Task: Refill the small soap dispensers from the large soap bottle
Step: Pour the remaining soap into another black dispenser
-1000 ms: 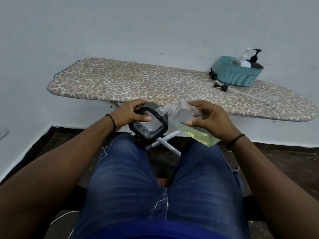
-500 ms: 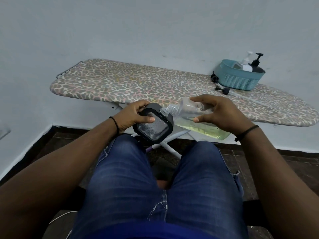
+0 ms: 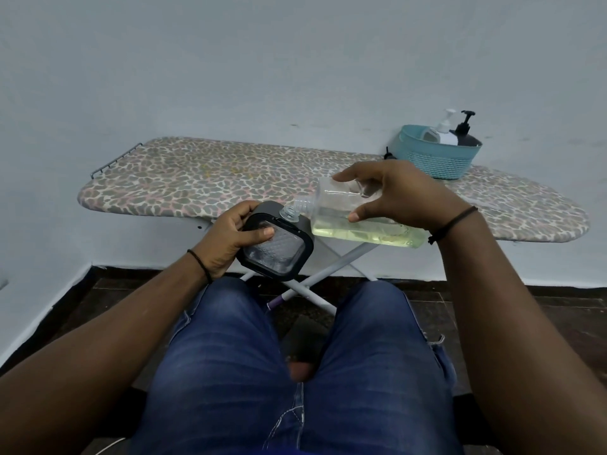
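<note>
The right hand (image 3: 399,195) gripped the tipped soap bottle (image 3: 358,221), mouth against the dispenser (image 3: 277,247) held by the left hand (image 3: 230,239); no soap was visibly flowing, so filling appeared barely begun.

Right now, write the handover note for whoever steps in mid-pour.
Left hand: grips the small dispenser above the lap, tilted, its open neck up toward the bottle.
Right hand: grips the large bottle, lying almost level, uncapped mouth next to the dispenser's neck.
Soap: yellow-green, pooled along the bottle's lower side; none seen at the mouth.
Basket on the ironing board: holds a white pump bottle and a black one.
Done: both necks open and lined up.
Left: tip further, fill, recap; whether the basket bottles need filling cannot be told.
</note>
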